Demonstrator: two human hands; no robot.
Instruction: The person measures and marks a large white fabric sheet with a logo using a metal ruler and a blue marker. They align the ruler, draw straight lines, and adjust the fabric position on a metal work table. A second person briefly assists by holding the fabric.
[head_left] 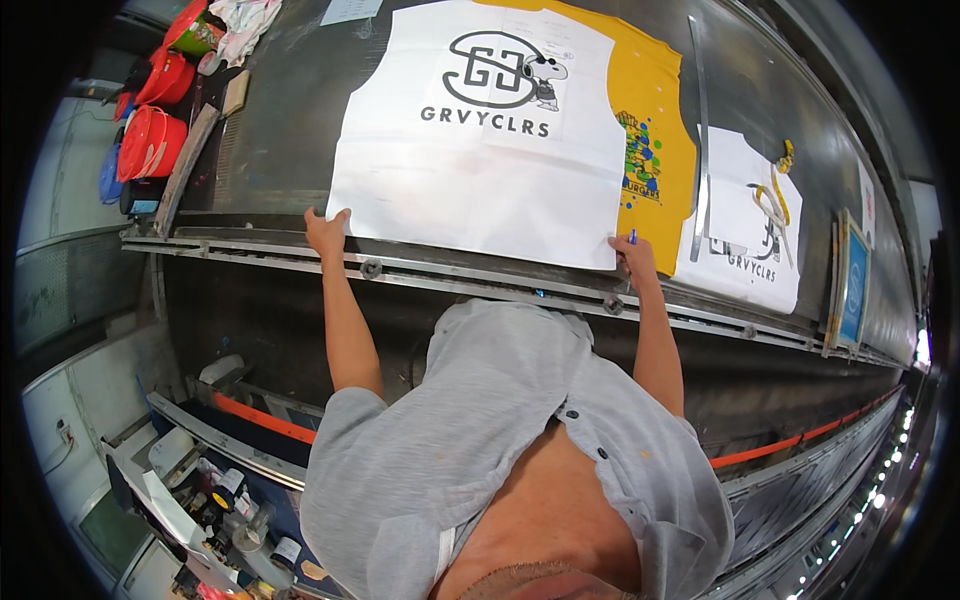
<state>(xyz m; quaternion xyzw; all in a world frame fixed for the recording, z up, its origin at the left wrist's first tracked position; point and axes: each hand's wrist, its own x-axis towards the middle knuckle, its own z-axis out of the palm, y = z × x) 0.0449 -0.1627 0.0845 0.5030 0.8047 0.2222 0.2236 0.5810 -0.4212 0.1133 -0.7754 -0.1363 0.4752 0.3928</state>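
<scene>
A white shirt panel point(480, 190) with a black print and a cartoon dog lies flat on the dark table in front of me. My left hand point(326, 232) is at its near left corner, the thumb on the cloth and the other fingers at the edge. At the near right corner, my right hand point(636, 258) pinches the cloth, with a blue pen point(632, 237) held in the same fingers. Beneath the white panel's right side lies a yellow shirt panel point(668, 130) with a colourful print, partly hidden.
Farther right are another printed white panel point(745, 275), a yellow tape measure point(775, 205) and a framed screen point(853, 280). A metal strip point(699, 120) crosses the table point(270, 150). Red buckets point(150, 145) stand at the far left. A metal rail point(450, 280) runs along the near edge.
</scene>
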